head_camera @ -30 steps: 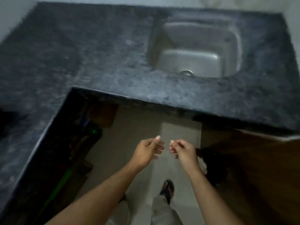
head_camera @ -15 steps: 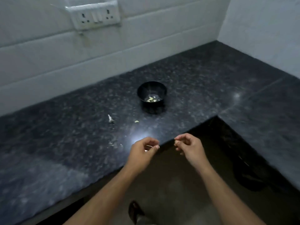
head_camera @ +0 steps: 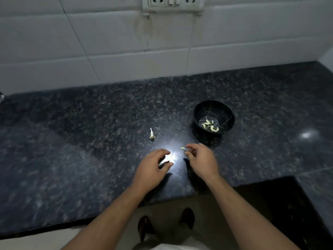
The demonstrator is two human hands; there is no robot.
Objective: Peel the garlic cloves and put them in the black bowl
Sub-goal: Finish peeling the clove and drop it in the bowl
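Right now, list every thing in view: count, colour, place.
black bowl: one, black, right of centre on the counter
peeled garlic cloves: several, pale yellow, inside the bowl
garlic piece: one, pale, by the right fingertips
garlic stem scrap: one, whitish, left of the bowl
counter: one, dark speckled stone
wall tiles: white, behind the counter
switch plate: one, white, top edge
left hand: open, over the counter
right hand: fingers loosely curled, empty

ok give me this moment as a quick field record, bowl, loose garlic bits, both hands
black bowl: on the counter, right of centre, upright
in bowl: several peeled garlic cloves
loose clove: on counter, by the right hand's fingertips
garlic stem: on counter, left of bowl
left hand: fingers loosely curled, holds nothing
right hand: fingers loosely curled, holds nothing visible
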